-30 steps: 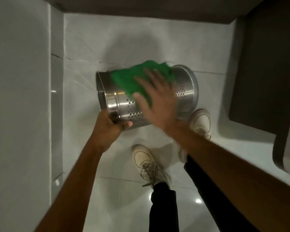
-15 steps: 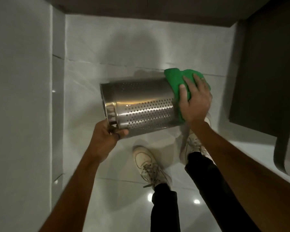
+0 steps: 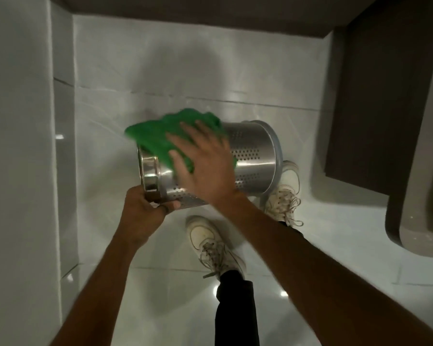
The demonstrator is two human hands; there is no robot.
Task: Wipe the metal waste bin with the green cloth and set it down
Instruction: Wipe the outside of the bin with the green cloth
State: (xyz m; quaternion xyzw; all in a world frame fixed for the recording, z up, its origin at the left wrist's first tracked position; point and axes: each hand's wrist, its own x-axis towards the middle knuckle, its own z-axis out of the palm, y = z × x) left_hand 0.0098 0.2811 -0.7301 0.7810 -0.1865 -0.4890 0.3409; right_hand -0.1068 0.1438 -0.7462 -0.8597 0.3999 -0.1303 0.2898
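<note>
I'm holding the metal waste bin (image 3: 253, 158) on its side, up off the tiled floor (image 3: 145, 308), roughly level and in front of me above my feet. My left hand (image 3: 143, 216) is closed around the bin's rim at its left end, fingers curled over the edge, thumb side wrapped under. My right hand (image 3: 205, 166) is flat and spread, palm down, pressing the green cloth (image 3: 160, 136) against the upper side of the bin wall near the left end. The cloth bunches out ahead of my fingers and hangs slightly past the rim (blurred at its edges, so the exact outline is unclear). The bin's perforated bands show on the bare steel to the right of my hand, and the far right end flares into a wider ring. Below it, my left shoe (image 3: 210, 243) sits under the bin's middle, and my right shoe (image 3: 285, 191) is partly hidden behind the bin's right end. White wall panel (image 3: 18, 146) is on my left. Dark cabinet (image 3: 385, 96) is on my right, well apart from the bin.
</note>
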